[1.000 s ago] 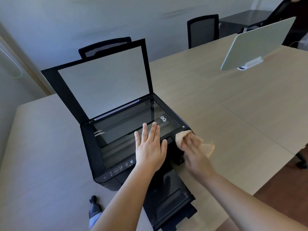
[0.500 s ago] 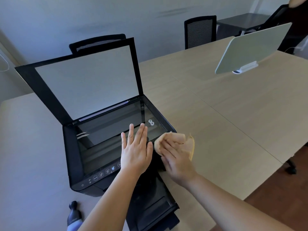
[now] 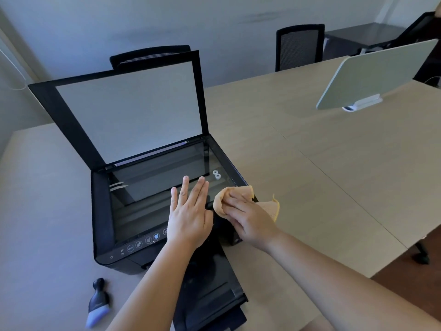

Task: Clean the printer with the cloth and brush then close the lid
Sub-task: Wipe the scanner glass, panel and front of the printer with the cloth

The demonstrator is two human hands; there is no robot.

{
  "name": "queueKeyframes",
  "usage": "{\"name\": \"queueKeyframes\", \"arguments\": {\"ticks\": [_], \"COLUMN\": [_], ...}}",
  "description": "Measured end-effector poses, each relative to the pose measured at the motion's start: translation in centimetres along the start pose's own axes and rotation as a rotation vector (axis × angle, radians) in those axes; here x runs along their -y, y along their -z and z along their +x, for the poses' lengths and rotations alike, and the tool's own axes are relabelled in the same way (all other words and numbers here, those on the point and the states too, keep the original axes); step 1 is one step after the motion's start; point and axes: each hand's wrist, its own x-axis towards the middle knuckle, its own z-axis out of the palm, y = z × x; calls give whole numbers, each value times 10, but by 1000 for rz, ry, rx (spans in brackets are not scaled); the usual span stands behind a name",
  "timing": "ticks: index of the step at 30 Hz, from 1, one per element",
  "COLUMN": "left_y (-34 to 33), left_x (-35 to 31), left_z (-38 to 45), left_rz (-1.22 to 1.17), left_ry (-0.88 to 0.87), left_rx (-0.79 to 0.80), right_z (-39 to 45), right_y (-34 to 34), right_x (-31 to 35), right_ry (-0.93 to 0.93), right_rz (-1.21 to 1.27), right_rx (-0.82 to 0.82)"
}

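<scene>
I see the long pale wooden table (image 3: 322,168) filling most of my view, with a seam running across it to the right of the black flatbed printer (image 3: 102,211). The printer sits on the near left part of the table, its black-framed lid with the white inner pad (image 3: 128,111) standing open and tilted back, so the dark scanner glass (image 3: 155,185) is exposed. A black paper tray (image 3: 210,283) sticks out from the printer's front toward me.

Further off on the right, a pale grey-green rounded panel on a white stand (image 3: 374,72) rests on the table, and two black mesh-backed office chairs (image 3: 299,46) stand behind the table against the wall.

My left hand (image 3: 188,216) lies flat on the front part of the glass, fingers straight and together, holding nothing. My right hand (image 3: 248,216) is just beside it, fingers curled over the tan-orange cleaning cloth (image 3: 269,206) and pressing it on the printer's front right corner; a loose flap of cloth hangs past the edge over the table.

The small black-handled brush with pale bristles (image 3: 97,304) lies on the table near the printer's front left corner, apart from both hands. Two small white rings (image 3: 216,174) sit at the right side of the glass.
</scene>
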Motion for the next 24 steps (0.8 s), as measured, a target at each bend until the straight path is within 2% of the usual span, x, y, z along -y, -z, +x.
{"name": "queueKeyframes", "arguments": {"ticks": [2,4,6,10,15,17,20,24], "left_y": [0,0,-2,-7,-6,-5,-7,-5], "left_x": [-2,-6,-12,-21,-22,-23,-24,-26], "left_z": [1,2,6,15,18,19,22,32], "left_rz": [-11,-20,-22,-42,-33,-19,-1,32], "left_ry": [16,27,25,89,125,143,175,213], "left_rx": [-20,-25,-26,-40,-37,-36,-22,-26], "right_z": [-5,-6,1,11,4,6,20,66], "right_y": [12,18,12,-7,26,29,24,30], "right_x": [-17,-30,-22,10,-27,-35,-36,-54], "right_ry": [-9,-109,-154,-30,-52,-61,-93,-141], "right_rz": [-65,-111,-85,45,3,4,30,100], "right_rx": [-36,-107,-108,20,-127,-137,-106,59]}}
